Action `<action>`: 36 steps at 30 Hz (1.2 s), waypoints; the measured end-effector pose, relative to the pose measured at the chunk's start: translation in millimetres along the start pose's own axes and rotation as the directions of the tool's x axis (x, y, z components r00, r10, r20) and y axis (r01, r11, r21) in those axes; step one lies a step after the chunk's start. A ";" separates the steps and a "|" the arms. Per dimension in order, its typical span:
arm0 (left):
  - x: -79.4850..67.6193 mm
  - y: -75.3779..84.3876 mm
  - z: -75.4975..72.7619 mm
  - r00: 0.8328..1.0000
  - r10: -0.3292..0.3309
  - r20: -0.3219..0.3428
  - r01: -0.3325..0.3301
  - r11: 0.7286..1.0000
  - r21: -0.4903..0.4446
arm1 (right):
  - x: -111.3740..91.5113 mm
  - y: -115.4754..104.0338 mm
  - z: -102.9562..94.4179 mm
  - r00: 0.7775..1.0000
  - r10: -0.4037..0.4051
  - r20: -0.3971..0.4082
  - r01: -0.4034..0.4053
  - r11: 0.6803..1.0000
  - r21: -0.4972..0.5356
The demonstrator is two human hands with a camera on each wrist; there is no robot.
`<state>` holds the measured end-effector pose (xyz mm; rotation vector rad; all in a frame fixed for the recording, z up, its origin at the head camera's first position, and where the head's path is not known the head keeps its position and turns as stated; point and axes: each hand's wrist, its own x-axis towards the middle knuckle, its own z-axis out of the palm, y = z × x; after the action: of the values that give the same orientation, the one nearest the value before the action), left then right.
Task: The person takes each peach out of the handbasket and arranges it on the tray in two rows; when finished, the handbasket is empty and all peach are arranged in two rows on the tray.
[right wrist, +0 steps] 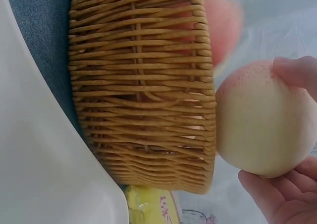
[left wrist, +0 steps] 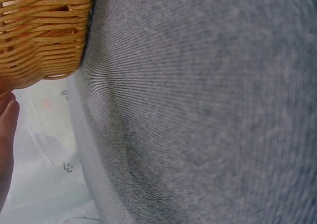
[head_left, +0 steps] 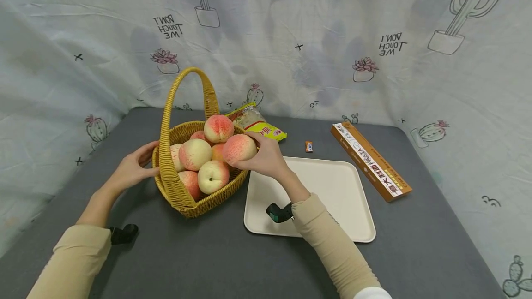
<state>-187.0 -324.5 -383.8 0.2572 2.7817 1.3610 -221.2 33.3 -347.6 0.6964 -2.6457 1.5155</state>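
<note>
The head view is showing a person working over a wicker basket [head_left: 220, 200] that is standing on a grey table [head_left: 187, 253], with peaches piling up inside it and its tall handle [head_left: 167, 112] arching overhead. The left hand [head_left: 135, 167] is resting against the basket's nine o'clock side; its thumb and fingers are spreading apart, and their tips are touching the wicker. The right hand [head_left: 266, 156] is pinching one peach [head_left: 239, 150] between thumb and fingers, and this peach is sitting between two and three o'clock from the basket's middle, up at rim level. In the right wrist view, the pinched peach is showing just beside the rim; whether it is resting on anything there, one cannot tell. Another peach [head_left: 218, 128] is topping the pile toward one o'clock, and a pale one [head_left: 213, 176] is lying toward five o'clock.

Toward two o'clock, a yellow snack bag [head_left: 264, 128] is lying just behind the basket. Between three and four o'clock, a cream tray [head_left: 332, 188] is lying flat, partly passing under the right sleeve [head_left: 332, 239]. Beyond the tray's twelve o'clock edge, a small orange candy [head_left: 309, 146] is lying on the table, and a pasta box [head_left: 371, 160] is slanting along toward the tray's two o'clock.
</note>
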 end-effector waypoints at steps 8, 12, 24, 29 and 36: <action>2.2 -1.4 -0.7 1.000 -0.002 0.012 0.002 1.000 0.009 | -3.2 4.1 -11.7 0.996 -0.037 -0.077 0.041 0.998 0.057; 2.0 -1.9 -1.2 1.000 -0.003 0.013 0.003 1.000 0.011 | -3.5 8.4 -18.1 0.993 -0.003 -0.115 0.014 0.995 0.096; 2.0 -1.9 -1.5 1.000 0.004 0.009 -0.004 1.000 0.011 | -8.7 29.8 -30.1 0.983 0.069 -0.169 -0.041 0.986 0.159; 2.2 -1.3 -1.2 1.000 0.007 0.011 -0.007 1.000 0.016 | -9.8 39.7 -31.4 0.978 0.099 -0.182 -0.069 0.983 0.168; 2.4 -2.2 -0.8 1.000 0.008 0.012 -0.008 1.000 0.017 | -11.1 53.3 -29.3 0.972 0.151 -0.182 -0.125 0.982 0.143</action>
<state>-189.7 -326.0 -385.0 0.2762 2.7866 1.3336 -237.6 84.5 -378.1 0.3535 -2.5156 1.7075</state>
